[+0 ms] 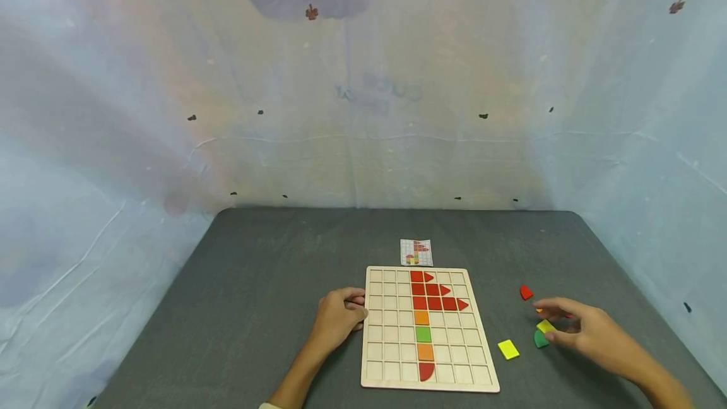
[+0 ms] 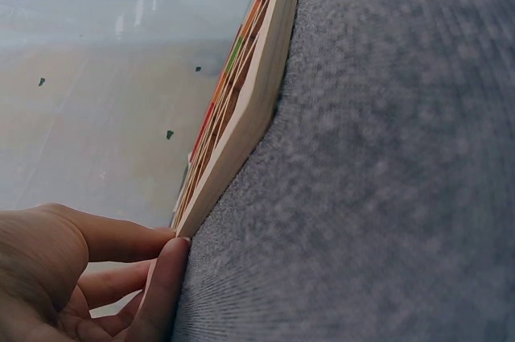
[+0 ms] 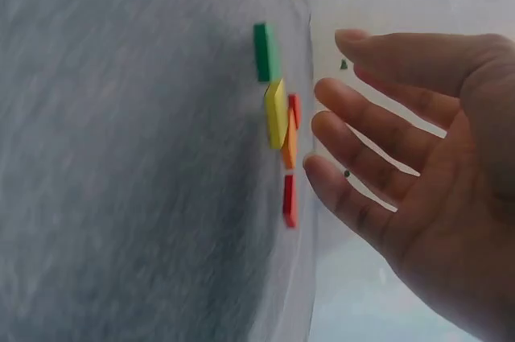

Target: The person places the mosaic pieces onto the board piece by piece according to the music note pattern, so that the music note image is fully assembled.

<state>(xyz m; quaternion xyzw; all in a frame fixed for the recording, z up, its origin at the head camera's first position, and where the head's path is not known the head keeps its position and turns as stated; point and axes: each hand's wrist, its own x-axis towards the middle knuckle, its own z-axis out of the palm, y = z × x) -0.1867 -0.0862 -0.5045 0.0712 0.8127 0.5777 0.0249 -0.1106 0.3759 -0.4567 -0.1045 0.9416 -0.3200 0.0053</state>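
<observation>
Several loose pieces (image 1: 544,332) crowd under my spread right fingers (image 1: 559,314) (holding nothing); a careless reach scatters them. Left fingers (image 1: 353,300) curl against the board (image 1: 375,333) edge, bracing it.

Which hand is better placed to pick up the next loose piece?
Right. The right hand hovers open over the loose pieces, while the left hand rests against the board edge.

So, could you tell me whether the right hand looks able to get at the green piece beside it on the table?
Probably yes: the right hand hovers open right by the green piece, nothing lying between them; only a yellow piece rests beside it.
</observation>
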